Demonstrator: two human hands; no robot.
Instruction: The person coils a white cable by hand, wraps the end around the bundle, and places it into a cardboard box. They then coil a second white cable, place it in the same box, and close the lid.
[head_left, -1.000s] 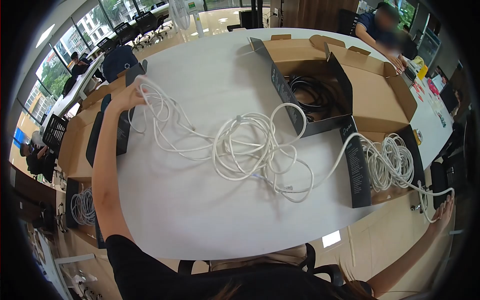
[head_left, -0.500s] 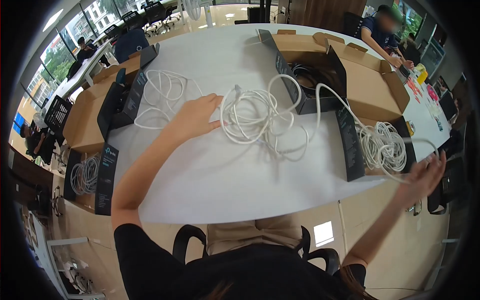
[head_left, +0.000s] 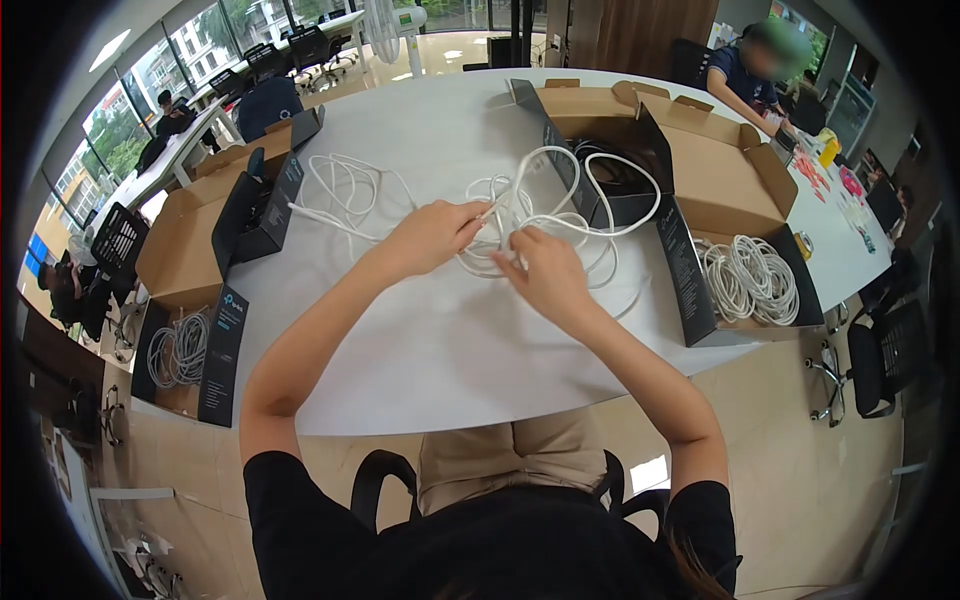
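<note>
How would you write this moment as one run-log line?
left hand: pinching white cable tangle | right hand: at tangle, grip unclear | right front box: open, coiled white cables inside

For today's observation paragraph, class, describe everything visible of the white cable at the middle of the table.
The white cable looks smooth, round and flexible, like plastic sheathing. It lies in a loose tangle of crossing loops on the white table. Some loops arch up, the rightmost overlapping the far right-hand box in this view. The left hand pinches a strand; the right hand's fingers are at the tangle, their grip unclear. Whether it is one length or several cannot be told.
</note>
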